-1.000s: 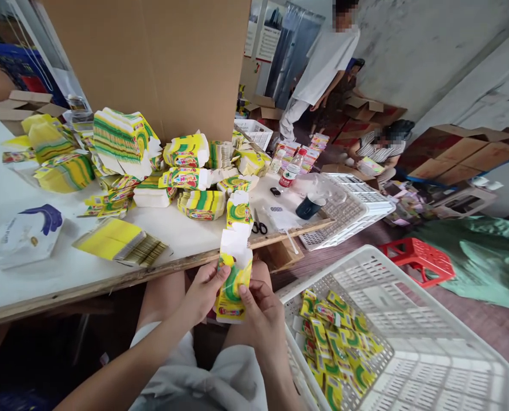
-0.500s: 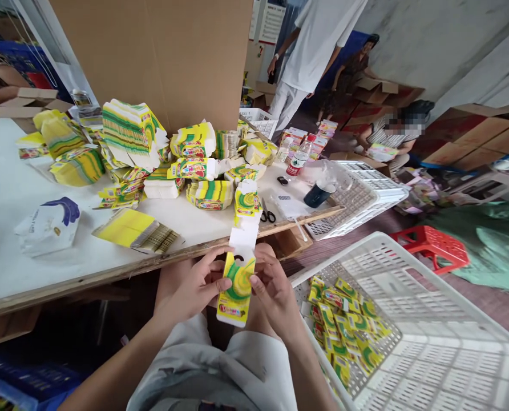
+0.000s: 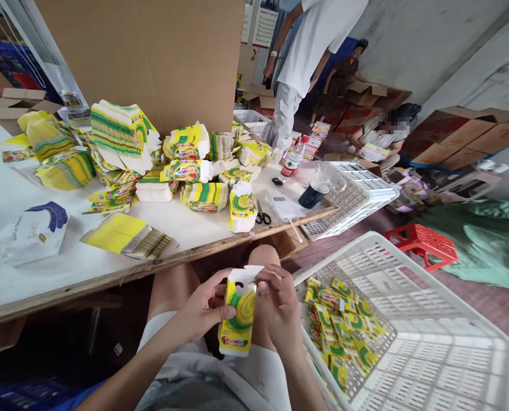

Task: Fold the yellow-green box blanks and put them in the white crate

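Above my lap, my left hand (image 3: 209, 305) grips the left side of a yellow and green printed carton (image 3: 238, 314), its thumb across the front. My right hand (image 3: 278, 297) pinches the carton's white top flap at the upper right corner. The flap is partly folded over, and a dark curved shape shows in the opening below it. To the right, a white plastic basket (image 3: 421, 337) holds a pile of similar yellow and green cartons (image 3: 344, 325). On the table edge ahead lies a small stack of flattened cartons (image 3: 242, 208).
The white table (image 3: 194, 228) carries several bundles of flat cartons (image 3: 121, 131), a white and purple packet (image 3: 34, 234), black-handled scissors (image 3: 263, 218), a dark mug (image 3: 313, 195) and a bottle (image 3: 293, 160). A red stool (image 3: 423, 242) stands beyond the basket. Other people are in the background.
The carton has come down and closer to my body, away from the stack at the table edge. My right hand has shifted up to the top flap, which is now bent over.
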